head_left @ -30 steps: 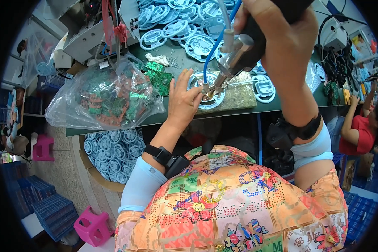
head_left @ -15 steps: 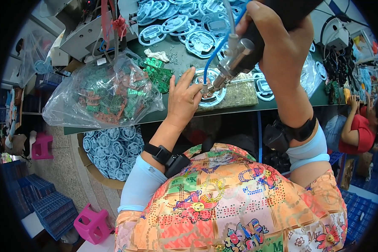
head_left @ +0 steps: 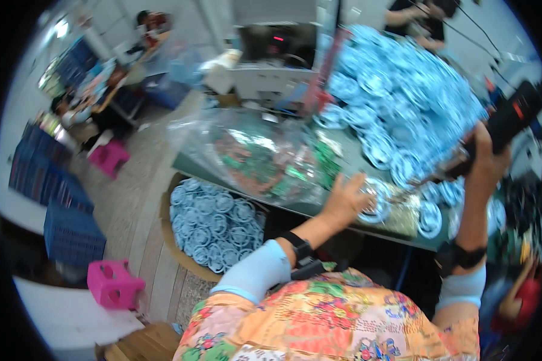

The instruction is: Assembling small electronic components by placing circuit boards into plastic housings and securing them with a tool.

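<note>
My right hand is wrapped around a black power screwdriver with a metal nose. The tool slants down to the left, its blurred tip near the right side of a light-blue plastic ring part. That ring lies on a yellowish-green block by the table's front edge. Fingers apart, my left hand rests against the ring's left side. Left of this hand are green circuit boards and a clear plastic bag of green and brown boards.
A big heap of light-blue rings covers the back of the table. Below the front edge stands a carton full of similar rings. Pink stools and stacked blue crates are at the left. Other people sit farther off.
The view has swung left and upward, showing more room. The screwdriver has moved right from the ring's middle and lies at a flatter slant. My left hand stays by the ring.
</note>
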Action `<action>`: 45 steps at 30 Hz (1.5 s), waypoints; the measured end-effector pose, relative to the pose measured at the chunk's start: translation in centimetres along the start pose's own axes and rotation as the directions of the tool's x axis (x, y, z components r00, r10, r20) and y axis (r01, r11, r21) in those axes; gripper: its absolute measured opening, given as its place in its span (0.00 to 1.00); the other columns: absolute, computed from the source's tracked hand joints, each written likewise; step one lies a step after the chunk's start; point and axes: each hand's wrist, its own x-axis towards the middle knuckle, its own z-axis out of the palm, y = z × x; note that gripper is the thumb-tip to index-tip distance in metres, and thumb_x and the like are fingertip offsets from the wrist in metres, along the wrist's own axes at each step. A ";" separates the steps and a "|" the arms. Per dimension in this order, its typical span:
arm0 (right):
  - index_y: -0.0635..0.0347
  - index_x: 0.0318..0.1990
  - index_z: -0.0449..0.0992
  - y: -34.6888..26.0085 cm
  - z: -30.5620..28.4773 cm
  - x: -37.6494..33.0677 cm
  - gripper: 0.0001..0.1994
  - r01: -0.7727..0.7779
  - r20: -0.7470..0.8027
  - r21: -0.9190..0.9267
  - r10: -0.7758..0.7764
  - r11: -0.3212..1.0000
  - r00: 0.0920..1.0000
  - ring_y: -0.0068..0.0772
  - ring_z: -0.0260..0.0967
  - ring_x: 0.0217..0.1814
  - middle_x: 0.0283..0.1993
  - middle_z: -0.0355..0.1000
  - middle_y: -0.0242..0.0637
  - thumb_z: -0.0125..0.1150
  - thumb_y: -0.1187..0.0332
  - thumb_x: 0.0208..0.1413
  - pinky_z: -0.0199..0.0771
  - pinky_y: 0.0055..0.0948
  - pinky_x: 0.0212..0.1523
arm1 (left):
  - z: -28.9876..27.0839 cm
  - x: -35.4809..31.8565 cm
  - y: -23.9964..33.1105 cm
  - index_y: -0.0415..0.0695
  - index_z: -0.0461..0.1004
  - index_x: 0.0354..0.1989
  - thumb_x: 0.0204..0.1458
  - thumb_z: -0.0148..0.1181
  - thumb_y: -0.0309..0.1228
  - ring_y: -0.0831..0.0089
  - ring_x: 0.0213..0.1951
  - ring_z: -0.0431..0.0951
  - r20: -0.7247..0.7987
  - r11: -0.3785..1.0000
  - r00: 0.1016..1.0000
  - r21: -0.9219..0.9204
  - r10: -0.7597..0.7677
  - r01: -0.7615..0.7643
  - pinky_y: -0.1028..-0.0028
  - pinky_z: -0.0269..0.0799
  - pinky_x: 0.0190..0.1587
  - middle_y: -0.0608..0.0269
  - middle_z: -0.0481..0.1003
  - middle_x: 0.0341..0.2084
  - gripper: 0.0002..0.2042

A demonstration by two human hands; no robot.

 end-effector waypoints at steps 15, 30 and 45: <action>0.69 0.67 0.58 9.4 -7.4 -6.9 0.27 0.499 0.289 -0.652 -0.422 0.571 0.860 0.49 0.58 0.69 0.68 0.58 0.52 0.57 0.72 0.62 0.59 0.43 0.67 | -3.8 -0.1 0.0 0.46 0.79 0.41 0.49 0.65 0.30 0.55 0.60 0.70 -0.186 0.994 0.981 -0.086 0.051 -0.068 0.54 0.64 0.61 0.51 0.72 0.55 0.11; 0.64 0.64 0.62 14.2 -6.3 -18.7 0.26 0.579 0.780 -0.490 0.031 0.652 0.625 0.59 0.50 0.74 0.69 0.57 0.53 0.55 0.64 0.62 0.43 0.60 0.71 | -11.4 -7.5 -1.6 0.41 0.70 0.27 0.50 0.67 0.31 0.59 0.40 0.76 -0.024 0.995 0.995 -0.009 -0.100 0.100 0.64 0.72 0.42 0.58 0.73 0.32 0.11; 0.58 0.60 0.68 13.2 -4.5 -17.3 0.27 0.564 0.782 -0.523 0.098 0.639 0.615 0.48 0.57 0.72 0.64 0.63 0.45 0.65 0.61 0.53 0.49 0.54 0.69 | -11.2 -4.8 -2.3 0.42 0.76 0.29 0.44 0.73 0.30 0.63 0.22 0.72 -0.015 0.996 0.999 -0.080 -0.042 0.041 0.67 0.67 0.25 0.63 0.73 0.21 0.10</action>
